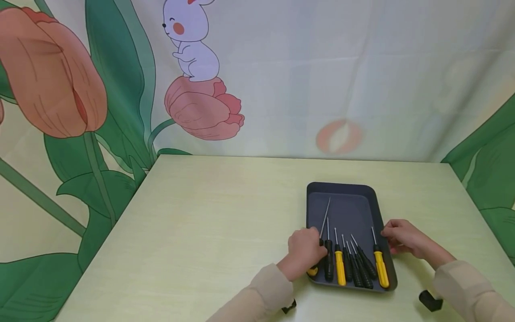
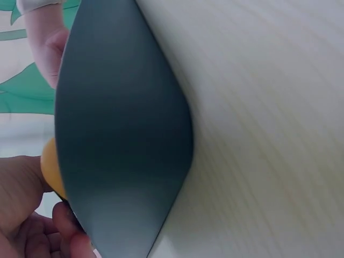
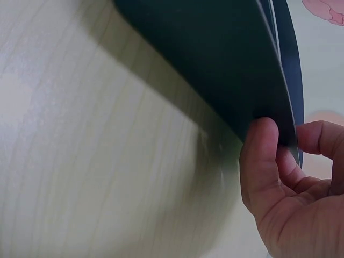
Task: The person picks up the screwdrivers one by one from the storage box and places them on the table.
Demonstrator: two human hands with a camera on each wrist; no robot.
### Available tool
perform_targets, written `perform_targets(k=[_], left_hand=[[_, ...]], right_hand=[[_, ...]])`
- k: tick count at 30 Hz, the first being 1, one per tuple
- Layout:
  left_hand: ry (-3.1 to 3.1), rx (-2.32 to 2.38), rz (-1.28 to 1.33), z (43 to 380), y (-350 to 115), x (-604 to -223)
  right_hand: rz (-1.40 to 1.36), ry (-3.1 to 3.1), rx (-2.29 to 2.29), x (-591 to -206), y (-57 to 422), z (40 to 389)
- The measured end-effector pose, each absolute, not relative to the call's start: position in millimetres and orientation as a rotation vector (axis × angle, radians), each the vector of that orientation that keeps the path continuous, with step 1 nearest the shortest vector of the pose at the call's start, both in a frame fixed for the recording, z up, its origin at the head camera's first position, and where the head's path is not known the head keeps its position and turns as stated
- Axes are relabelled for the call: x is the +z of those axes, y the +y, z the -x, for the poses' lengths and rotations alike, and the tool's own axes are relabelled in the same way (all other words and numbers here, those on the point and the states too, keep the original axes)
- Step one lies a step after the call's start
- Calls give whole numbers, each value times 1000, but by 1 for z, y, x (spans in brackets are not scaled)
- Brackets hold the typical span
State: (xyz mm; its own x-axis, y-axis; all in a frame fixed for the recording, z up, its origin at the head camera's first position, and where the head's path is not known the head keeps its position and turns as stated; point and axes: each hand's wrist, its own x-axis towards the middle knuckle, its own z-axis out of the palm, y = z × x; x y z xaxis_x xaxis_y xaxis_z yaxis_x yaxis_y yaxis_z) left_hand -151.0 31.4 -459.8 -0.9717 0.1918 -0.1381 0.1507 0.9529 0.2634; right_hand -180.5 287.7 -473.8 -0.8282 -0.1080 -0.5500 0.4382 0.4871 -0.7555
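A: How does the tray [image 1: 342, 194] handle?
B: Looks stiff and thin-walled, probably light on its own. The screwdrivers [image 1: 339, 268] inside add weight, mostly at the end nearer you. Walls look smooth, may slip. Not fragile, I'd say. Best hold: both side rims, about mid-length.

A: And the leftmost screwdriver [image 1: 312, 271]?
B: Rigid, light. Take the handle, not the thin shaft.

A: Hands?
B: Your left hand [image 1: 303, 250] is curled round that screwdriver's handle at the tray's left rim; shaft points away past your knuckles, yellow butt shows on the near side. Your right hand [image 1: 406, 239] pinches the opposite rim, thumb and fingers either side.

A: So where's everything?
B: Tray's between your hands, other screwdrivers in it, handles toward you. A yellow-handled screwdriver [image 1: 381, 268] lies just inside the rim, nearest your right hand.
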Motion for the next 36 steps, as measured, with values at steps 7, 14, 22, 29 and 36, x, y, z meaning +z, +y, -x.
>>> perform_targets(k=[7, 14, 22, 29, 36], left_hand=[[2911, 460, -252, 151, 28, -461], [2896, 612, -278, 153, 21, -461], [2776, 813, -179, 158, 15, -459], [2630, 1059, -150, 163, 9, -457], [2480, 1262, -127, 168, 1, -455]], right_hand=[[-263, 2195, -1334, -473, 287, 178], [-257, 2194, -1335, -473, 288, 178], [-256, 2192, -1335, -474, 288, 179], [-266, 2190, -1328, -474, 288, 180], [-262, 2180, -1334, -472, 288, 179]])
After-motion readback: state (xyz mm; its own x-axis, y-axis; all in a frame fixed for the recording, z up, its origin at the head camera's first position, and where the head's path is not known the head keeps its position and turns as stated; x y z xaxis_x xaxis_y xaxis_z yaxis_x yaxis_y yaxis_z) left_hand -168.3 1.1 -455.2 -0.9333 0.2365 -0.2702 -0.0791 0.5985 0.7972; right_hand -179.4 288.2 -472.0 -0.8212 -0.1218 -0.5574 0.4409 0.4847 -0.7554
